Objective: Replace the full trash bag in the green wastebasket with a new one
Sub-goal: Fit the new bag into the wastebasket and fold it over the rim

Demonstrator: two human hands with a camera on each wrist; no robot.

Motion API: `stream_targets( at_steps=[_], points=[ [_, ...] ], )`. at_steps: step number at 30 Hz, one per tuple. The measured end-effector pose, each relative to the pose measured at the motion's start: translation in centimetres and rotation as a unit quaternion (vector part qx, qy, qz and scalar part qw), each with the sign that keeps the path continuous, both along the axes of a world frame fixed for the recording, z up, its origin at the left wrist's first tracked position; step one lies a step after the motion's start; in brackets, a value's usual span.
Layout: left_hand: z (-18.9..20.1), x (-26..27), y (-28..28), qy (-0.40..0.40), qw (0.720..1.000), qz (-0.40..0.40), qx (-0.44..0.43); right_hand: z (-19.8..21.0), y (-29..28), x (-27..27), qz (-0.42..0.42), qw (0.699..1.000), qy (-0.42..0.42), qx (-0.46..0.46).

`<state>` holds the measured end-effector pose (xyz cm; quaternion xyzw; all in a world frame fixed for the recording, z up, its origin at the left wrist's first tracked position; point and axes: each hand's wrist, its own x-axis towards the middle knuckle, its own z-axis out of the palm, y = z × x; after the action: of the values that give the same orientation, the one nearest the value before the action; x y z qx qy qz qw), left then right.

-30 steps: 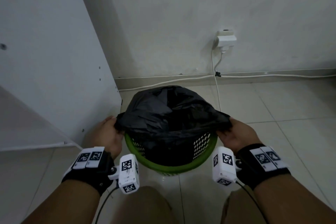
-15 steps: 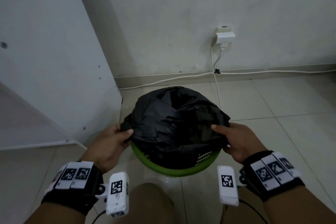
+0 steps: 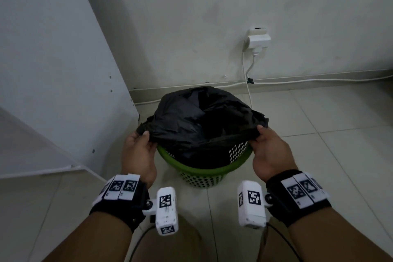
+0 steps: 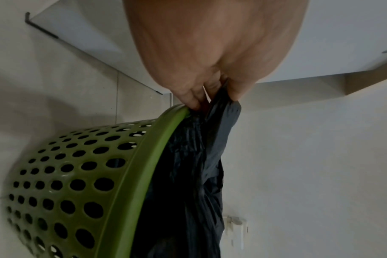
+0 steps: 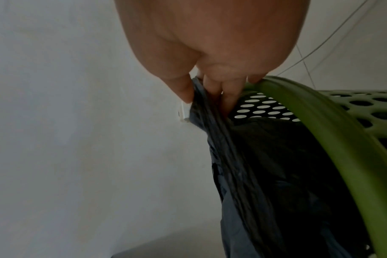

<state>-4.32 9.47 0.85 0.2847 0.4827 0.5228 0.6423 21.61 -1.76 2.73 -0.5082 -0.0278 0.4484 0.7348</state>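
Black film pinched at both sides: left hand (image 3: pixel 138 151) and right hand (image 3: pixel 269 151) each grasp the trash bag (image 3: pixel 204 121) edge | step: freeing old liner, judged early | next: even upward lift | green wastebasket (image 3: pixel 204 173) on floor holds bag; contents hidden | wall outlet (image 3: pixel 258 39) beyond.

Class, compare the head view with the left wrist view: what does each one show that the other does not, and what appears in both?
Only the head view shows the right hand pinching the black trash bag and the bag's open mouth. Only the left wrist view shows, close up, the left hand's fingers at the rim of the green wastebasket. Both show the left hand gripping the bag's edge, the basket and the wall outlet.
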Motion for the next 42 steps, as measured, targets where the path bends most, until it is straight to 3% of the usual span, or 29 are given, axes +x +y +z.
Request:
stream_targets(
  at_steps=[4, 6, 8, 10, 11, 13, 14, 15, 16, 18, 21, 22, 25, 29, 33, 36, 42],
  points=[
    [-0.6, -2.1, 0.8, -0.063, 0.996, -0.015, -0.068, -0.3, -1.0, 2.0, 0.03, 0.992, 0.124, 0.021],
    [-0.6, -3.4, 1.1, -0.062, 0.993, -0.041, -0.096, 0.6, -1.7, 3.2, 0.052, 0.991, 0.122, 0.018],
    [-0.8, -4.3, 1.4, -0.035, 0.991, -0.054, -0.117, 0.9, -1.9, 4.1, 0.058, 0.989, 0.135, -0.011],
    [-1.9, -5.3, 2.1, 0.066, 0.989, -0.039, -0.125, 0.3, -2.0, 4.9, 0.026, 0.988, 0.132, -0.077],
    [-2.4, -5.7, 2.5, 0.13, 0.983, -0.043, -0.122, -0.1, -2.1, 5.3, 0.002, 0.985, 0.113, -0.132],
    [-3.5, -5.8, 2.9, 0.211, 0.968, -0.055, -0.121, -0.6, -2.0, 5.3, 0.032, 0.968, -0.055, -0.241],
    [-3.8, -5.7, 2.9, 0.237, 0.963, -0.053, -0.119, -1.4, -2.2, 5.3, 0.041, 0.955, -0.12, -0.269],
    [-3.8, -5.4, 2.9, 0.249, 0.961, -0.05, -0.114, -2.5, -2.0, 5.7, 0.011, 0.958, -0.129, -0.257],
    [-3.8, -5.0, 3.0, 0.25, 0.96, -0.055, -0.11, -3.2, -1.7, 6.1, -0.009, 0.972, -0.104, -0.212],
    [-3.4, -4.3, 3.4, 0.205, 0.97, -0.07, -0.113, -3.2, -0.8, 6.0, -0.007, 0.964, -0.138, -0.226],
    [-2.1, -3.2, 4.0, 0.13, 0.982, -0.084, -0.109, -1.9, 0.9, 5.8, 0.107, 0.909, -0.3, -0.27],
    [-1.7, -2.7, 4.2, 0.128, 0.983, -0.089, -0.1, -1.2, 1.7, 5.6, 0.118, 0.924, -0.259, -0.255],
    [-1.1, -1.4, 5.5, 0.173, 0.971, -0.151, -0.067, -1.2, 4.0, 5.7, 0.14, 0.926, -0.247, -0.25],
    [-1.8, -1.5, 6.2, 0.242, 0.942, -0.201, -0.117, -3.7, 5.5, 7.1, 0.233, 0.934, -0.124, -0.24],
    [-3.0, -1.5, 5.1, 0.199, 0.926, -0.262, -0.185, -4.5, 4.3, 6.4, 0.293, 0.92, -0.087, -0.247],
    [-3.5, -1.2, 4.4, 0.132, 0.937, -0.254, -0.202, -3.7, 3.1, 4.7, 0.294, 0.923, -0.052, -0.244],
    [-3.3, -1.2, 1.6, 0.092, 0.945, -0.236, -0.207, -4.3, 1.7, 3.0, 0.278, 0.943, -0.001, -0.184]
  ],
)
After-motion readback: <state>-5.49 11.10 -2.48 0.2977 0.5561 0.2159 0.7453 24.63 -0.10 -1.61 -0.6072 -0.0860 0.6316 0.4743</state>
